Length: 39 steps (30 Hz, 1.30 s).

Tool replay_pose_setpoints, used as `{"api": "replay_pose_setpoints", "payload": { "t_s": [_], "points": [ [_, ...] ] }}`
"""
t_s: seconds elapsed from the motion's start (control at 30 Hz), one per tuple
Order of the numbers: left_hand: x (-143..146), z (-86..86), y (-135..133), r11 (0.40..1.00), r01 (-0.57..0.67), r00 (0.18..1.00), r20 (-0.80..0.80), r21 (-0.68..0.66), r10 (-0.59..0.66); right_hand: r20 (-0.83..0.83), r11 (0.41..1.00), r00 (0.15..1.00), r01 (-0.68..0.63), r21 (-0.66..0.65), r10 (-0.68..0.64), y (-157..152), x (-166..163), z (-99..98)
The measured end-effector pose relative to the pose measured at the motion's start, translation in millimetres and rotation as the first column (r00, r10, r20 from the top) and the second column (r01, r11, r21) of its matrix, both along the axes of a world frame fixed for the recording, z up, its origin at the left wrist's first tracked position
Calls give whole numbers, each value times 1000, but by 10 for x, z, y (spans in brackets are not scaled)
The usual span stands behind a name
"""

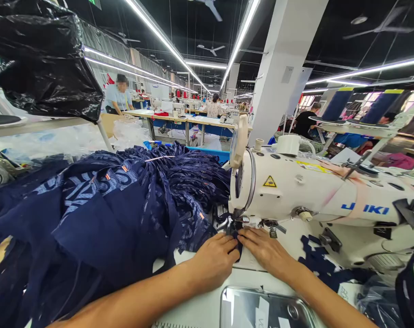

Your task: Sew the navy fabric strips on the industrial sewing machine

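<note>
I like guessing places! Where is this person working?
Most likely a clothing factory. A white sewing machine sits before the hands, navy fabric is piled beside it, and more sewing tables stand in rows behind.
</note>
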<state>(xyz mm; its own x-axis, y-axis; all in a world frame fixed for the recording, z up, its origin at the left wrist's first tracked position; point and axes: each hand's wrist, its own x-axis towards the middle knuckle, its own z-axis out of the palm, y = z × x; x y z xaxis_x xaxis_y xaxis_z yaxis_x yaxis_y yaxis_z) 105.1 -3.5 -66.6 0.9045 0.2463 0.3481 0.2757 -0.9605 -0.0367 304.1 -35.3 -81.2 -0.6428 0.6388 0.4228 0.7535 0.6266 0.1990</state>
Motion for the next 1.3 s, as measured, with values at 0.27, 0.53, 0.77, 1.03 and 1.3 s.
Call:
{"api": "replay_pose_setpoints", "payload": {
  "t_s": [0.27, 0.53, 0.77, 1.03, 1.3],
  "points": [
    [100, 7, 51, 998, -65, 995, -74, 6, 65, 86, 998, 994, 67, 10, -68, 92, 76, -19],
    [117, -43, 50, 994, -94, 995, -23, 54, 95, 62, 994, 993, 101, -37, -98, 117, 111, -92],
    [153, -109, 99, 993, -96, 995, 4, 68, 96, 56, 989, 988, 149, -24, -147, 119, 116, -170],
    [185, -117, 114, 981, -166, 986, 22, 101, 165, 58, 985, 983, 173, -6, -173, 133, 61, -157],
    [179, -100, 70, 980, -180, 982, 79, 82, 174, 63, 977, 975, 208, 53, -211, 105, -21, 21]
  ]
}}
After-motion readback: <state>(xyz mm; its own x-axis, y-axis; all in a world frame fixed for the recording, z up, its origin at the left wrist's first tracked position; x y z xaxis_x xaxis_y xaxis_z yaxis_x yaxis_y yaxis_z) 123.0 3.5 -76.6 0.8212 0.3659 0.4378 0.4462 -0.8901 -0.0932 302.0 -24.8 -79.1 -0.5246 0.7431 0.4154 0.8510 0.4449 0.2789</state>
